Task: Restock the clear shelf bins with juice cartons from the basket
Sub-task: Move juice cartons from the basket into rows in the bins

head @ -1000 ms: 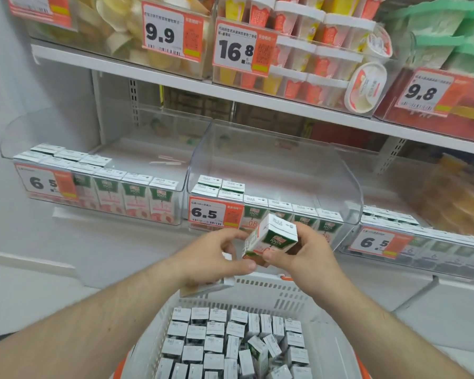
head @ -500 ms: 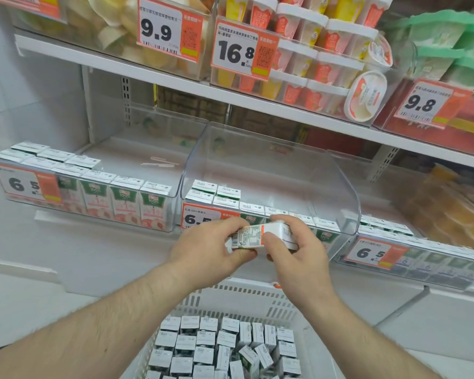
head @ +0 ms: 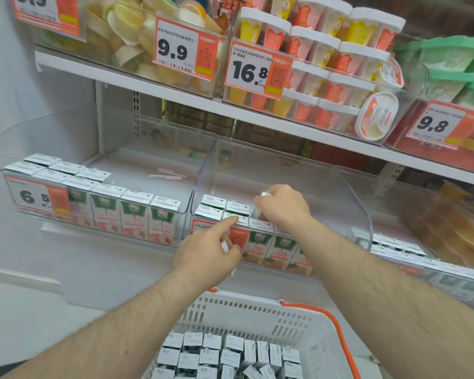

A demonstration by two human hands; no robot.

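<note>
- The juice cartons (head: 260, 248) are small upright boxes with white, flat folded tops printed with small dark marks; their fronts carry a dark green band reading "100%" above a pale panel with orange fruit at the foot
- In the middle clear bin (head: 350, 198) a row of these cartons stands along the front wall, and four more sit in a two-by-two block behind it at the bin's left end; the rest of the bin floor is bare
- The right hand (head: 282, 206) reaches over the front row into this bin, fingers curled round a carton (head: 264, 195) whose white top corner shows above the knuckles; the carton is just beside the right edge of the two-by-two block, and whether it touches the bin floor cannot be told
- The left hand (head: 211, 250) is in front of the bin, forefinger stretched out so its tip touches the top edge of a front-row carton; the other fingers are curled in, with a small white scrap showing between them that cannot be identified
- An orange price tag (head: 237, 236) on the bin's front is partly hidden by the left hand
- The left clear bin (head: 0, 149) holds similar cartons with pinkish fruit fronts, behind a "6.5" tag (head: 36, 196)
- The white basket (head: 252, 310), with an orange handle (head: 337, 335), sits below the arms, packed with cartons standing top up; a few near the middle lean
- The shelf above (head: 148, 82) carries tubs behind tags marked 9.9, 16.8 and 9.8
</note>
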